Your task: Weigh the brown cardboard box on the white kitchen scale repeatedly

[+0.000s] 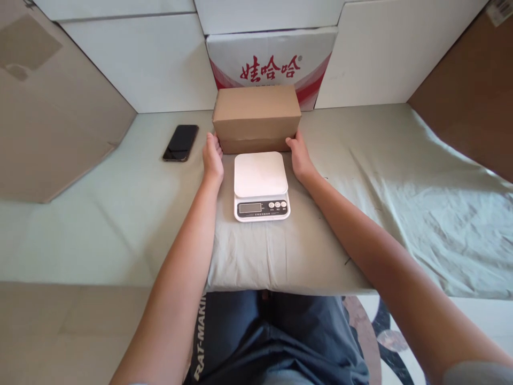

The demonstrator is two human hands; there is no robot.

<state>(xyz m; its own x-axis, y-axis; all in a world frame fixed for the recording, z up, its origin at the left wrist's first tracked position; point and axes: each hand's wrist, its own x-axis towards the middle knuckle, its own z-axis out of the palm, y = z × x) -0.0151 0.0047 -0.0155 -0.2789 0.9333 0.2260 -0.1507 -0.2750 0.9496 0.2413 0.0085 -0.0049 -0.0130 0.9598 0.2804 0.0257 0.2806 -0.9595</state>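
A brown cardboard box [256, 128] stands behind a white digital kitchen scale [260, 176] on the cloth-covered table. My left hand [212, 158] is at the box's lower left end, its fingers curled against the side. At the lower right end, my right hand [300, 155] grips the box, thumb on the front face and the other fingers mostly hidden behind the edge. Between them the two hands hold the box. The scale's plate carries nothing, and its display looks blank. Whether the box rests on the cloth or hangs slightly above it, I cannot tell.
A black smartphone [181, 143] lies left of the box. White cartons line the back, one a printed carton [272, 59] with red lettering. Large cardboard panels close off the left [52, 117] and right [468, 91]. The green cloth [320, 256] is wrinkled at the table's front edge.
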